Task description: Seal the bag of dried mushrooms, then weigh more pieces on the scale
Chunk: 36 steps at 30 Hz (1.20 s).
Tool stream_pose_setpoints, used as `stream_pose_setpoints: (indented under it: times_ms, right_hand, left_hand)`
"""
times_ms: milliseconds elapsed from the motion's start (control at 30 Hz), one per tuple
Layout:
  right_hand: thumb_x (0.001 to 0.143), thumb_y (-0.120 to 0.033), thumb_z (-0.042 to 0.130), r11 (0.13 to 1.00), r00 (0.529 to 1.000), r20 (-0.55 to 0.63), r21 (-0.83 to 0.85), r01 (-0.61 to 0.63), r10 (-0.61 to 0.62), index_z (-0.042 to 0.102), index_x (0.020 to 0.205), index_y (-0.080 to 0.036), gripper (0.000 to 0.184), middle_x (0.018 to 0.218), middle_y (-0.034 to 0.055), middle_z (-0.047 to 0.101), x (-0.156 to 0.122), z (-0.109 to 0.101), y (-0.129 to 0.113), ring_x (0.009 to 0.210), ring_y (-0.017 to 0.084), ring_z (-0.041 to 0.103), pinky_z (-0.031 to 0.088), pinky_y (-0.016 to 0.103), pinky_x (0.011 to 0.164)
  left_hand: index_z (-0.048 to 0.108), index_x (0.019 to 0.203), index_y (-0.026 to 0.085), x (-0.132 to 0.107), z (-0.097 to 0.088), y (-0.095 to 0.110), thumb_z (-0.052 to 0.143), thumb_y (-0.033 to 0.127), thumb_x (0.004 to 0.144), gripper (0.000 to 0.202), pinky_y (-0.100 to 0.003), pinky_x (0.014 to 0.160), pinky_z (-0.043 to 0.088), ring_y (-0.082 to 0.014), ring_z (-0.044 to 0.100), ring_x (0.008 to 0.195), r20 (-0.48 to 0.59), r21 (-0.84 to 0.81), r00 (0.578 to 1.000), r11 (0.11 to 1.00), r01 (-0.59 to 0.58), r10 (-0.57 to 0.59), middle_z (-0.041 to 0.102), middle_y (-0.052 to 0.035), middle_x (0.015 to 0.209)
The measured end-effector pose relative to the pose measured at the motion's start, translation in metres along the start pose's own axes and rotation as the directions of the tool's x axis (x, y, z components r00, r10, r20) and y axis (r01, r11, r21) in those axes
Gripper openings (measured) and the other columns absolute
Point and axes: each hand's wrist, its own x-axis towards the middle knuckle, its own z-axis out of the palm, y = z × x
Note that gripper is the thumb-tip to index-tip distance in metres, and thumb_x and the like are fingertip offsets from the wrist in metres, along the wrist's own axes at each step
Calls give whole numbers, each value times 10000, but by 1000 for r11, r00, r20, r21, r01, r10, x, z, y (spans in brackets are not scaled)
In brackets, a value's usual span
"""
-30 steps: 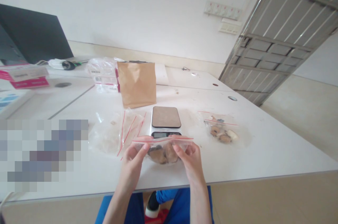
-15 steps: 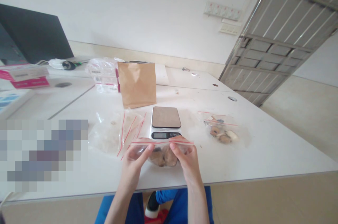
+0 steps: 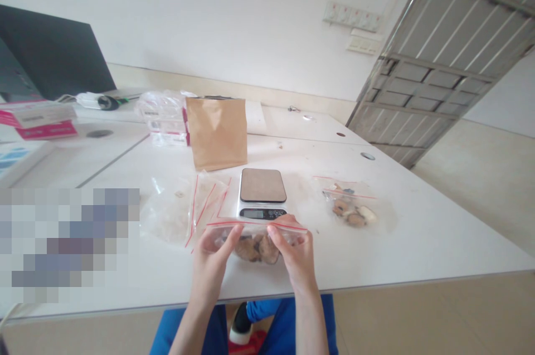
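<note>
Both my hands hold a clear zip bag (image 3: 256,237) with a red seal strip, filled with brown lumpy pieces, just above the near part of the white table (image 3: 418,232). My left hand (image 3: 214,257) pinches its left top edge. My right hand (image 3: 295,252) pinches the top edge right of the middle. Right behind the bag sits a small digital kitchen scale (image 3: 262,192) with nothing on its brown platform.
A brown paper bag (image 3: 217,133) stands behind the scale. Several flat zip bags (image 3: 184,207) lie at the left, and another filled zip bag (image 3: 353,207) lies at the right. Boxes (image 3: 165,118), a dark monitor (image 3: 45,57) and a blurred patch are at the left.
My fingers have shifted inward along the bag's top seal, and the bag has risen and moved slightly toward the scale.
</note>
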Motion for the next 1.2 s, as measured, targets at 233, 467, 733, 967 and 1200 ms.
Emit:
stream_pose_setpoints:
  times_ms: [233,467,733,967,1200]
  right_hand:
    - [771,-363,659,1000,999,46,6,-19,19,723,822,-185,196,833,50,698,2,-5,8,825,192,643,508,311,757]
    - [779,-383,648,999,1000,16,-51,13,-13,723,817,-173,226,823,72,714,3,-7,8,814,209,654,518,334,763]
    - [776,-340,633,995,998,-23,-79,54,-56,701,737,-157,200,702,49,680,2,-4,6,681,172,634,512,278,640]
    - [763,-319,644,995,998,-39,-83,49,-52,681,687,-156,184,664,33,655,1,-2,2,613,149,612,499,251,577]
    - [730,-335,680,999,999,-21,-11,33,-34,701,689,-176,165,755,52,680,2,-5,4,734,192,632,521,318,686]
  left_hand:
    - [710,820,160,1,-2,2,729,446,682,318,-224,726,508,-177,669,816,74,-49,994,995,85,-81,744,-46,841]
    - [708,792,160,2,1,4,734,445,667,313,-216,696,513,-164,671,753,29,-24,997,997,78,-78,739,-35,772]
    - [705,733,154,2,1,5,706,478,682,328,-232,660,514,-171,662,709,11,75,999,996,39,-40,725,-41,715]
    - [710,791,148,0,2,7,706,459,692,326,-261,692,524,-196,669,752,-20,109,1000,994,-9,12,730,-56,771]
    - [717,817,163,3,-5,4,701,441,709,299,-259,724,523,-199,673,808,78,54,997,999,2,-6,734,-59,832]
